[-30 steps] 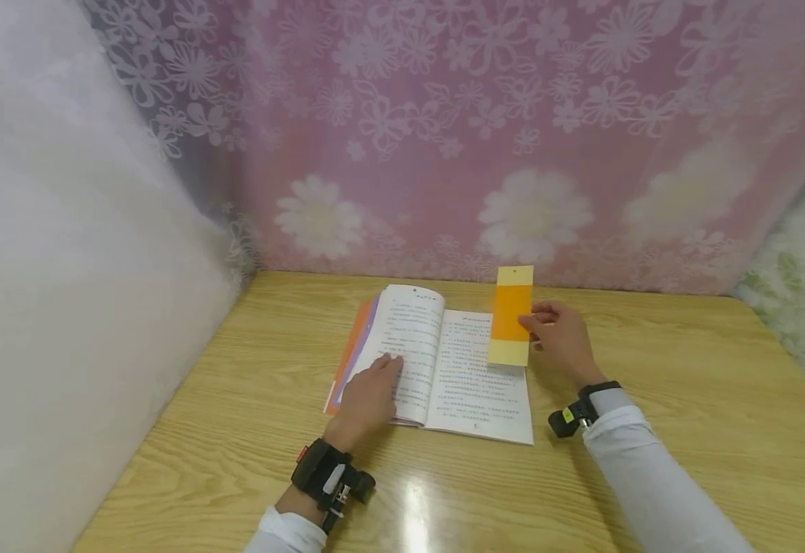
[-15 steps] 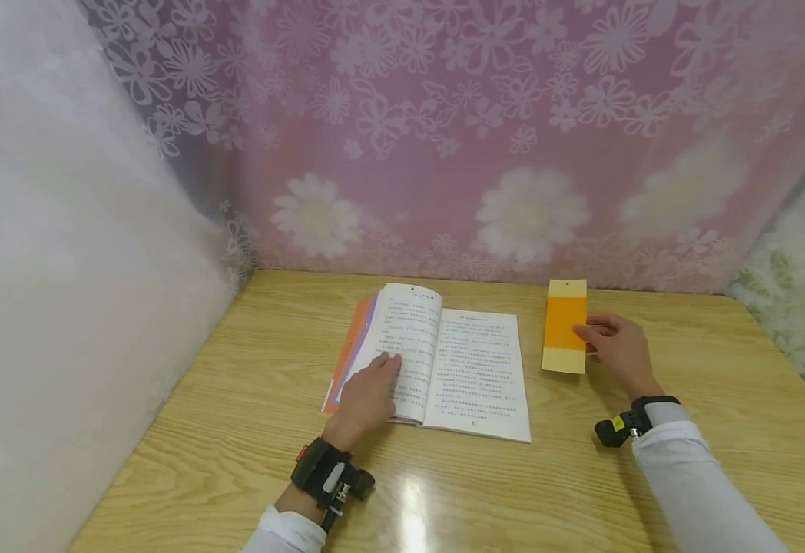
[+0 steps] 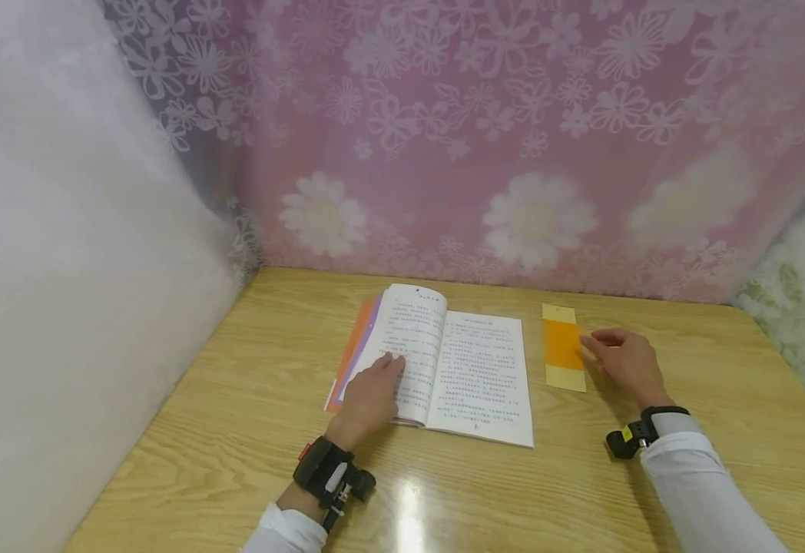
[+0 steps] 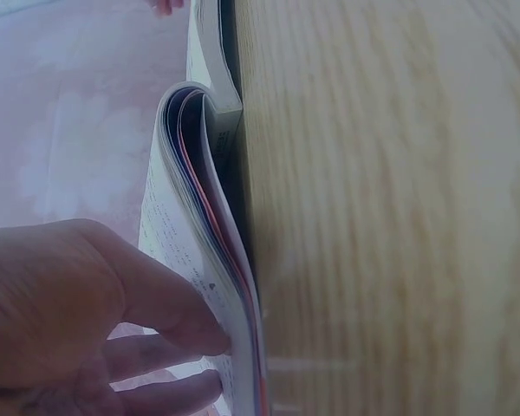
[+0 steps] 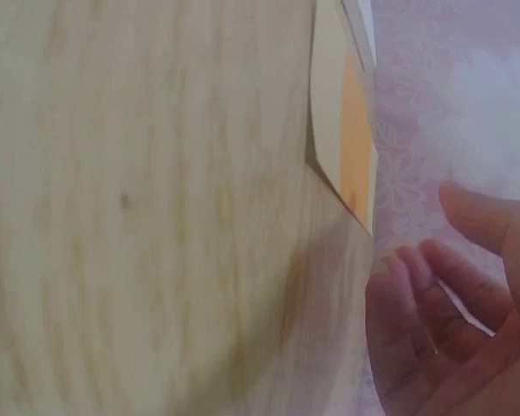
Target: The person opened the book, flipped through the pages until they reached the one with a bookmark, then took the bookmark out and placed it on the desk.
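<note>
An open book (image 3: pixel 482 376) with printed white pages lies on the wooden table, its left stack of pages curving up near the spine. My left hand (image 3: pixel 366 395) rests on the left page and keeps it down; in the left wrist view its thumb and fingers (image 4: pixel 178 316) lie against the printed paper. To the right of the book lies a flat bookmark (image 3: pixel 564 346), orange with pale yellow ends. Beside its right edge is my right hand (image 3: pixel 627 365), holding nothing. The right wrist view shows thumb and fingers parted near the bookmark's corner (image 5: pixel 355 165).
Orange and purple cover layers (image 3: pixel 356 346) stick out past the book's left side. A pink floral curtain (image 3: pixel 416 153) hangs behind the table (image 3: pixel 499 491), and a white sheet (image 3: pixel 84 269) borders it on the left. Both wrists wear black camera straps.
My right hand carried the bookmark rightward off the right page, laid it on the table and let go of it. My left hand stayed on the left page.
</note>
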Available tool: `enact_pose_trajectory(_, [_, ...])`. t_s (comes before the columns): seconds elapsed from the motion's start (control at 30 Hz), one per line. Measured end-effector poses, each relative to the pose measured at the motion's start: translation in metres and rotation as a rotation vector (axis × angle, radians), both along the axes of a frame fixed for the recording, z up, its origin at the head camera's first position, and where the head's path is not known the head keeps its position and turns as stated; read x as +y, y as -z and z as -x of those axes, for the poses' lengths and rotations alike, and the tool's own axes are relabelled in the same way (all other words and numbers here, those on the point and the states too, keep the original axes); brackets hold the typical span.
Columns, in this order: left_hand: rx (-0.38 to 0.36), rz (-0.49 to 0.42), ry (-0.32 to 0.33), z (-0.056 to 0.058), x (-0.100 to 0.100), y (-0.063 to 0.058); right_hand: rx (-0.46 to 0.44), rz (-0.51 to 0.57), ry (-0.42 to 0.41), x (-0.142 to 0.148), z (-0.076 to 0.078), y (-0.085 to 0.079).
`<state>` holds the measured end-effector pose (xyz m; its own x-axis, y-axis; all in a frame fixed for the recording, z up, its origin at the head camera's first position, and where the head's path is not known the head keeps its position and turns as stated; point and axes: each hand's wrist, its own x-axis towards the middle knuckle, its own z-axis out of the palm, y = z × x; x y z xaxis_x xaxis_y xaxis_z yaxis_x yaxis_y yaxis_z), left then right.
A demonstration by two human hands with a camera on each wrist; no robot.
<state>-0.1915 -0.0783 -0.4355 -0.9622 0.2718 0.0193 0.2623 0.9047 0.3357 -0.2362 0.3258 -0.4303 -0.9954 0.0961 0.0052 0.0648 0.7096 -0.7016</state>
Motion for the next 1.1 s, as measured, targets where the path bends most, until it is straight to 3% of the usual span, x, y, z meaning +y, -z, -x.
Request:
enact_pose_trajectory(0.3, [0.008, 0.004, 0.024, -0.001, 0.000, -0.002, 0.047, -0.008, -0.013, -0.003, -0.005, -0.002])
enact_pose_trajectory(0.57, [0.031, 0.060, 0.044, 0.004, -0.007, -0.006, 0.051, 0.021, -0.055, -0.009, -0.006, -0.007])
enact_pose_trajectory(0.73, [0.055, 0.068, 0.069, 0.007, -0.013, -0.005, 0.027, 0.008, -0.120, -0.015, -0.008, -0.009])
enact_pose_trajectory(0.87, [0.051, 0.048, 0.085, 0.006, -0.019, -0.002, 0.022, -0.071, -0.189, -0.020, -0.011, -0.008])
enact_pose_trajectory(1.1, [-0.011, 0.056, 0.054, 0.004, -0.030, 0.001, 0.082, -0.150, -0.309, -0.029, -0.018, -0.007])
